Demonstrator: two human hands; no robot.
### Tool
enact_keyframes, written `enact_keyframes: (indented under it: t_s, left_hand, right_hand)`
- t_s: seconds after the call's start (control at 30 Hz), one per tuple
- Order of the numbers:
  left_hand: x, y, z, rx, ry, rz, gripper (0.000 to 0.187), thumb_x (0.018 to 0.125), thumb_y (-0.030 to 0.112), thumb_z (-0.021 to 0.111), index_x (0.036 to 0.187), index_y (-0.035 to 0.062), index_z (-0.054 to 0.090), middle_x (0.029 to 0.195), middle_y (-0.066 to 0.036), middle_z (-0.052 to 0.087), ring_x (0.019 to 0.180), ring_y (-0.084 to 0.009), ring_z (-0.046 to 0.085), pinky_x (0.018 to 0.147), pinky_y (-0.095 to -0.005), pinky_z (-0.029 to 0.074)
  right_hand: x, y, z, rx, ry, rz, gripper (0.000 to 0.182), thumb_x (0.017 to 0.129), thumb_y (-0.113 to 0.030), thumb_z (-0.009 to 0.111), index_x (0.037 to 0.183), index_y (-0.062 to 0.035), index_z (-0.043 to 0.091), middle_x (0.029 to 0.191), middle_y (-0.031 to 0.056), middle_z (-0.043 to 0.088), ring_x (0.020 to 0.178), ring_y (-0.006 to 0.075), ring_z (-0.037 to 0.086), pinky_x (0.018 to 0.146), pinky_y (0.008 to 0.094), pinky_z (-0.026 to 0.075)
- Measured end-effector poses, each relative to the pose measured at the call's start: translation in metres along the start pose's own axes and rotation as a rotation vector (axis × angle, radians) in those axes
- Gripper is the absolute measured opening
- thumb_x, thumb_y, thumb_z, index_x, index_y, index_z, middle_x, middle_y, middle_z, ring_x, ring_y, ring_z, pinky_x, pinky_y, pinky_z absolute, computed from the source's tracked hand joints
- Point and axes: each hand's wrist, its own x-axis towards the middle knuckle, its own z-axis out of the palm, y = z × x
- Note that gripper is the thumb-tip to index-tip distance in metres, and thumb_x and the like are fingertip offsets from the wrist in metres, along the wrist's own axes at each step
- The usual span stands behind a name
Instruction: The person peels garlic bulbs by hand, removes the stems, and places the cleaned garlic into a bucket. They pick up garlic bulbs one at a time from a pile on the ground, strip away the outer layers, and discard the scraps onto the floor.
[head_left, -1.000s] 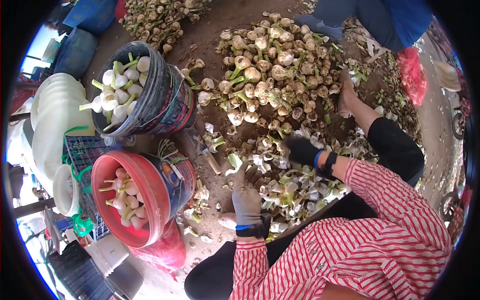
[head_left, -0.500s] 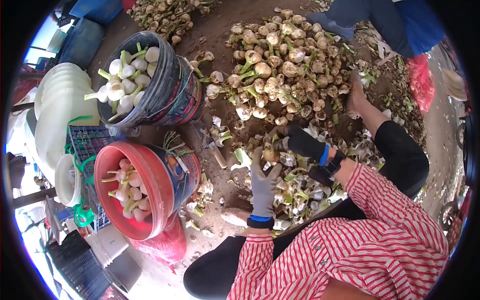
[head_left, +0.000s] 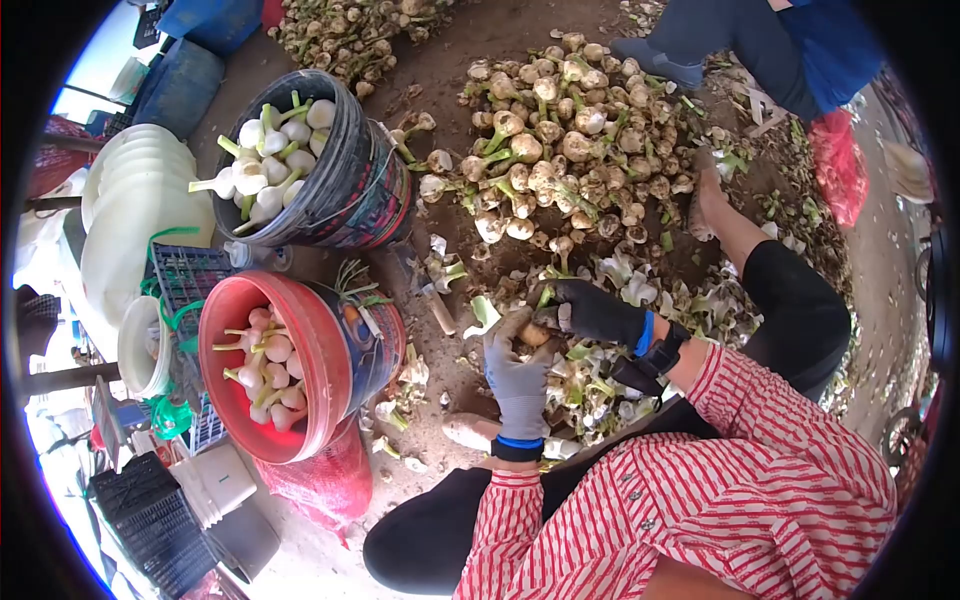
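My left hand (head_left: 516, 382), in a grey glove, has its fingers wrapped round a brownish garlic bulb (head_left: 533, 334). My right hand (head_left: 598, 314), in a black glove, meets it at the bulb, its fingers closed around the green stem (head_left: 545, 296); whether it also holds a tool is hidden. Peeled skins and leaves (head_left: 590, 385) lie beneath and around both hands. Beyond them is a large heap of unpeeled garlic (head_left: 575, 147). To the left, a black bucket (head_left: 352, 190) holds white bulbs with stems, and a red bucket (head_left: 325, 370) holds pinkish peeled bulbs.
Another garlic heap (head_left: 350, 40) lies at the top. At the upper right a co-worker's leg (head_left: 725, 40) rests beside a red bag (head_left: 838, 165). Crates (head_left: 150, 520), white tubs (head_left: 143, 345) and blue barrels (head_left: 180, 85) stand on the left.
My left hand's fingers have curled in round the bulb, and my right hand has shifted slightly down and left against it. The whole view has shifted slightly.
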Motion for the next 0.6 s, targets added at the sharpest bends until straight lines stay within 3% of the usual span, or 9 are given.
enact_keyframes:
  t_s: [0.07,0.1,0.17,0.2,0.27,0.37,0.43,0.57,0.6]
  left_hand:
    - [0.002,0.003,-0.001,-0.175,-0.022,-0.082,0.050,0.064,0.001,0.073,0.111,0.0004,0.054,0.104,-0.008,0.057,0.100,-0.0201,0.053,0.089,-0.0322,0.042]
    - [0.001,0.005,-0.003,-0.175,-0.024,-0.081,0.050,0.064,0.001,0.073,0.111,0.0004,0.054,0.104,-0.008,0.057,0.100,-0.0201,0.053,0.089,-0.0322,0.042]
    - [0.002,0.014,-0.010,-0.775,-0.180,-0.512,0.053,0.068,0.007,0.073,0.115,-0.0010,0.050,0.109,-0.009,0.056,0.097,-0.0181,0.054,0.087,-0.0325,0.044]
    - [0.001,0.011,-0.011,-0.775,-0.181,-0.511,0.053,0.068,0.007,0.073,0.115,-0.0010,0.050,0.109,-0.009,0.056,0.097,-0.0181,0.054,0.087,-0.0325,0.044]
    - [0.001,0.003,-0.011,-1.427,-0.216,-0.640,0.049,0.071,0.012,0.073,0.114,0.0037,0.052,0.093,-0.007,0.061,0.084,-0.0173,0.060,0.076,-0.0293,0.049]
    - [-0.003,0.010,-0.006,-1.514,-0.212,-0.574,0.050,0.072,0.016,0.073,0.115,0.0020,0.051,0.095,-0.009,0.061,0.085,-0.0168,0.059,0.074,-0.0278,0.049]
    - [0.000,0.014,-0.007,-1.445,-0.186,-0.467,0.047,0.073,0.010,0.070,0.115,0.0010,0.050,0.099,-0.008,0.060,0.086,-0.0153,0.058,0.075,-0.0271,0.049]
    - [0.004,0.013,-0.009,-0.939,-0.060,-0.376,0.044,0.071,-0.004,0.066,0.113,0.0013,0.053,0.103,-0.005,0.057,0.089,-0.0129,0.056,0.080,-0.0243,0.046]
    - [0.002,0.009,-0.005,-0.733,-0.036,-0.264,0.044,0.070,-0.008,0.063,0.112,0.0010,0.052,0.104,-0.006,0.055,0.090,-0.0130,0.056,0.079,-0.0242,0.047]
  right_hand:
    - [-0.002,-0.008,-0.007,0.021,-0.039,0.002,0.025,0.084,-0.019,0.061,0.101,-0.0019,0.055,0.080,0.0034,0.059,0.072,0.0084,0.051,0.067,0.0260,0.044]
    - [-0.005,-0.013,-0.012,-0.006,-0.082,0.033,0.024,0.080,-0.010,0.053,0.102,-0.0009,0.055,0.079,0.0044,0.059,0.072,0.0099,0.051,0.067,0.0265,0.044]
    - [-0.006,-0.021,-0.019,-0.033,-0.123,0.062,0.030,0.076,-0.001,0.044,0.104,0.0002,0.055,0.079,0.0055,0.059,0.071,0.0114,0.051,0.067,0.0270,0.044]
    - [-0.005,-0.022,-0.022,-0.046,-0.174,-0.031,0.030,0.077,-0.001,0.044,0.105,-0.0001,0.055,0.077,0.0056,0.059,0.071,0.0109,0.051,0.067,0.0265,0.044]
    - [-0.005,-0.023,-0.022,-0.059,-0.226,-0.124,0.031,0.077,-0.001,0.044,0.106,-0.0003,0.055,0.076,0.0056,0.059,0.071,0.0103,0.051,0.067,0.0261,0.044]
    - [-0.008,-0.023,-0.014,-0.161,-0.009,-0.069,0.034,0.078,0.001,0.042,0.109,-0.0012,0.055,0.081,0.0037,0.060,0.074,0.0093,0.051,0.069,0.0250,0.044]
    - [-0.008,-0.023,-0.009,0.189,-0.033,-0.098,0.034,0.079,-0.001,0.046,0.112,-0.0021,0.054,0.086,0.0020,0.060,0.077,0.0086,0.051,0.072,0.0243,0.044]
    - [-0.010,-0.018,-0.006,0.101,0.000,-0.125,0.030,0.080,-0.005,0.052,0.110,-0.0012,0.055,0.091,0.0012,0.060,0.080,0.0078,0.051,0.074,0.0238,0.044]
    - [-0.009,-0.019,-0.003,0.111,-0.006,-0.068,0.029,0.080,-0.008,0.054,0.109,-0.0009,0.055,0.090,0.0015,0.060,0.080,0.0078,0.051,0.073,0.0238,0.044]
